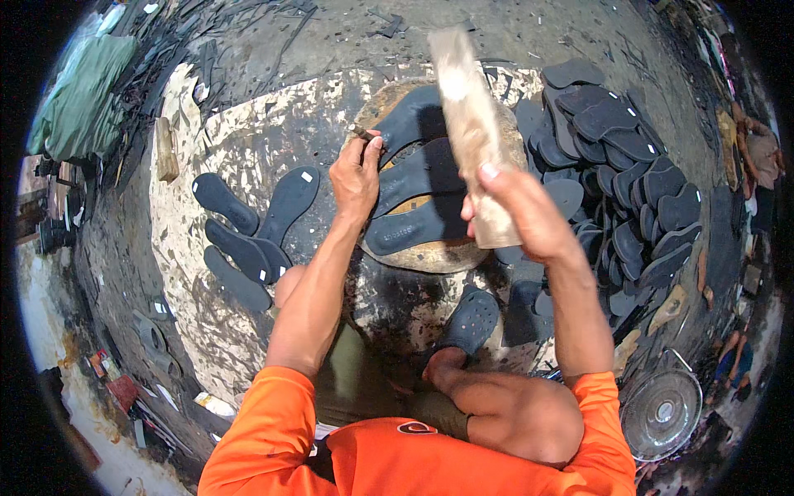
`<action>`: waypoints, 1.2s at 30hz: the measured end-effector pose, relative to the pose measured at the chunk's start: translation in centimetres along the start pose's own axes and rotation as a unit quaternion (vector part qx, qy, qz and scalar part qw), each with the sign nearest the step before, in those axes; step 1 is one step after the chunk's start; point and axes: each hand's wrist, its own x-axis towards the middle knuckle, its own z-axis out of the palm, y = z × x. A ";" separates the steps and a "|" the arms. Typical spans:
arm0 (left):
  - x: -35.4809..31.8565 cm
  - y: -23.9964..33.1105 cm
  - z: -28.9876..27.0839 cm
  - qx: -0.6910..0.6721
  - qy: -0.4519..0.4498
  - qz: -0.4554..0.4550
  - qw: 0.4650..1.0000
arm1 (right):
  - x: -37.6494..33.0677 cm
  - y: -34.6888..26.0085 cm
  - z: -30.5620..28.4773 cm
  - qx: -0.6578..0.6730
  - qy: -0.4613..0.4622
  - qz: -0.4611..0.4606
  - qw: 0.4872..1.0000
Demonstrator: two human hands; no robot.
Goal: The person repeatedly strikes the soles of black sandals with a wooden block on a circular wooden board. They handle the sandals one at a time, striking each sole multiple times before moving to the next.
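Observation:
My left hand (357,178) pinches a short dark metal tool (363,132), perhaps a stamp or punch, at the edge of the topmost black shoe sole (407,120). What the tool's lower end touches is hidden by my fingers. That sole lies with two others, a middle sole (413,183) and a near sole (409,229), on a round wooden block (438,259). My right hand (529,211) grips a pale wooden bat (465,95) near its lower end. The bat is raised over the block's right side, its upper part blurred, and covers part of the soles.
A large heap of black soles (633,174) lies right of the block. Several more soles (223,202) with small white labels rest on the left. Beyond them are a wooden stick (166,149) and a green cloth bundle (87,95). A round fan-like grille (662,413) stands lower right.

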 end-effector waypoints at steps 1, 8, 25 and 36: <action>-0.1 -0.1 0.0 0.000 0.002 0.009 1.000 | -0.8 -2.4 0.4 -0.012 0.007 -0.023 1.000; -0.1 -0.8 0.0 0.018 0.008 0.086 0.996 | -7.4 -13.3 -0.3 -0.031 0.021 -0.250 0.967; 0.9 -0.3 -0.7 -0.337 0.136 -0.266 0.893 | 4.1 11.5 -1.6 -0.129 0.006 0.072 0.989; -3.6 -1.1 -2.2 -0.152 -0.042 -0.152 0.976 | 0.1 7.8 1.1 0.007 0.020 0.074 0.997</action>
